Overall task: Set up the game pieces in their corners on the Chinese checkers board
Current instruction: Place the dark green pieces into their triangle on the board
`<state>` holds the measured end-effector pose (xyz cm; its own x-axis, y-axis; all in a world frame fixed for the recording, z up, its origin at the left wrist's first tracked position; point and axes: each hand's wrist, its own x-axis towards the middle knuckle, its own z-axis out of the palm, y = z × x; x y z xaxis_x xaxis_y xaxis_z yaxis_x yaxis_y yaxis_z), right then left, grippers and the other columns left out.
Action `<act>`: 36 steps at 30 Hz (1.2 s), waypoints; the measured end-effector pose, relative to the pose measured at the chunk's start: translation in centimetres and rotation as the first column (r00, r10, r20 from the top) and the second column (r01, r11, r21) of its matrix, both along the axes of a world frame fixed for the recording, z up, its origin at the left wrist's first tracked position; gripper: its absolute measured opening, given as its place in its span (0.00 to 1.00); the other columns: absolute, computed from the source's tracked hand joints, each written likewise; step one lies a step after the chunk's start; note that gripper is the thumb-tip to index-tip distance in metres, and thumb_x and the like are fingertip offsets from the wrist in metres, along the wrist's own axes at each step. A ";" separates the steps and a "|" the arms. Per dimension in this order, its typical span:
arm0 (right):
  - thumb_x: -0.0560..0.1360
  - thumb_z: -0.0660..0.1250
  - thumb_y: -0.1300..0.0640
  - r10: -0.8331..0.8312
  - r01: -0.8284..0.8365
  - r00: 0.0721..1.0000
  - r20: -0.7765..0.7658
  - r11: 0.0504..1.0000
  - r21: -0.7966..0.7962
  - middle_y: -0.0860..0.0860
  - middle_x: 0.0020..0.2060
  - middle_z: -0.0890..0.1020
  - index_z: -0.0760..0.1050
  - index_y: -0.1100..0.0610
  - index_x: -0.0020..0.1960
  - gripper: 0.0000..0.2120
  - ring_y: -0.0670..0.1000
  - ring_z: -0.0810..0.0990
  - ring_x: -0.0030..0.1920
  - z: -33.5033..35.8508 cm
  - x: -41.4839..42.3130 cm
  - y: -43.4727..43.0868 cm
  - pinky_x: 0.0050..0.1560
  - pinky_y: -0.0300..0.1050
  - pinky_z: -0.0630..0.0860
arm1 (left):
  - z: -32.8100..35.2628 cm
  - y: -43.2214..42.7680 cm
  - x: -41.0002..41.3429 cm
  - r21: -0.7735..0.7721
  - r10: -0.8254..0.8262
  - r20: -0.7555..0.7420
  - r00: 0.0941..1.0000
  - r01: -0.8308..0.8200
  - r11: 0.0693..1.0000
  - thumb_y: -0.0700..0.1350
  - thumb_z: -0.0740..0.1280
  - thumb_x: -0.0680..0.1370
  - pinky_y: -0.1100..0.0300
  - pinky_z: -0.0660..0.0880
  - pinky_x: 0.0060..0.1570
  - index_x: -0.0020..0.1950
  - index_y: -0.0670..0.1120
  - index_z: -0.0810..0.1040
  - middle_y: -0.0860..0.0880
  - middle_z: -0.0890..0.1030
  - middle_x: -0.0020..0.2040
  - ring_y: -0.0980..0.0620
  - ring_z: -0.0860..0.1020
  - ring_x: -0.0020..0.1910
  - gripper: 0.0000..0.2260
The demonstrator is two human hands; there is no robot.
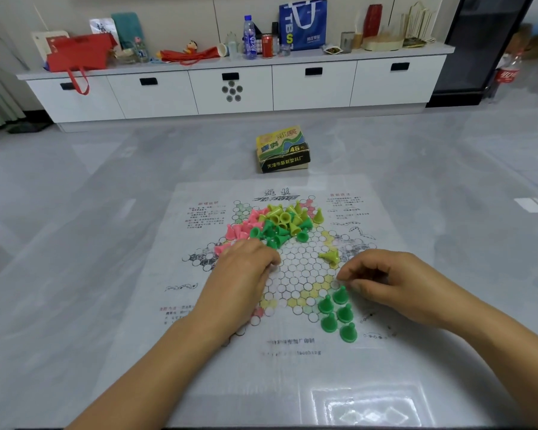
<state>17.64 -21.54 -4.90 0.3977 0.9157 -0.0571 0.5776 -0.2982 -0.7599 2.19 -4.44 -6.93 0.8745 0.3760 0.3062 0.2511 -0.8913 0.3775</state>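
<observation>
Left hand (246,268) palm-down at the mixed pile (280,225), grip curled, perhaps on a piece, right hand (382,283) knuckles-up, grip loosely curled, contents indiscernible, just beside upright green pieces (343,313) in the board's (295,271) near-right corner.

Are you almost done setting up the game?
Not yet. Five green pieces stand in the near right corner. The left hand rests at the mixed pile; the right hand hovers by the green ones. Pink, yellow and remaining green pieces still need sorting.

Even, bright indoor light filled the room. The glossy floor (75,181) threw back pale window glare near the lower edge. Shadows were soft. Wide-angle distortion bowed the cabinet (230,94); board print looked blurred.
</observation>
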 end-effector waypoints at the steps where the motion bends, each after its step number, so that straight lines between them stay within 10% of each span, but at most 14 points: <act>1: 0.73 0.67 0.60 -0.014 0.014 1.000 -0.011 1.000 0.008 0.44 0.41 0.82 0.78 0.45 0.43 0.09 0.42 0.78 0.43 0.1 0.0 0.0 0.45 0.35 0.75 | -0.1 0.4 0.0 0.020 0.029 0.018 0.999 -0.029 0.999 0.36 0.66 0.73 0.51 0.73 0.50 0.48 0.43 0.80 0.46 0.80 0.44 0.47 0.76 0.46 0.05; 7: 0.73 0.66 0.59 -0.120 0.120 0.993 -0.001 0.991 0.061 0.42 0.39 0.81 0.77 0.46 0.43 0.08 0.43 0.77 0.41 0.8 0.3 0.5 0.39 0.26 0.70 | 0.0 1.3 0.9 0.097 0.137 0.087 0.987 -0.145 0.985 0.40 0.68 0.73 0.58 0.64 0.51 0.59 0.43 0.76 0.45 0.77 0.49 0.46 0.72 0.50 0.14; 17: 0.74 0.65 0.57 -0.189 0.183 0.981 0.044 0.976 0.122 0.42 0.39 0.80 0.76 0.45 0.46 0.07 0.38 0.75 0.36 0.8 1.5 1.8 0.37 0.23 0.69 | -0.4 1.3 1.0 0.036 0.109 0.105 0.989 -0.113 0.993 0.40 0.68 0.71 0.56 0.61 0.48 0.46 0.46 0.79 0.49 0.79 0.45 0.48 0.74 0.48 0.05; 25: 0.77 0.60 0.56 -0.027 0.006 0.934 0.355 0.998 0.061 0.48 0.61 0.74 0.74 0.52 0.62 0.14 0.49 0.68 0.62 0.0 0.6 5.6 0.65 0.45 0.64 | 0.1 -0.1 -0.4 0.009 0.044 0.028 0.999 -0.045 0.999 0.45 0.64 0.70 0.56 0.63 0.47 0.42 0.48 0.77 0.54 0.80 0.37 0.52 0.75 0.39 0.04; 36: 0.71 0.68 0.50 -0.126 0.104 0.891 0.436 0.992 0.074 0.50 0.48 0.77 0.77 0.52 0.50 0.10 0.50 0.73 0.50 -0.6 0.6 7.3 0.53 0.45 0.70 | -0.6 -1.6 -0.9 -0.198 -0.113 0.034 0.993 0.117 0.973 0.60 0.58 0.69 0.68 0.59 0.52 0.44 0.54 0.79 0.62 0.75 0.41 0.63 0.69 0.44 0.15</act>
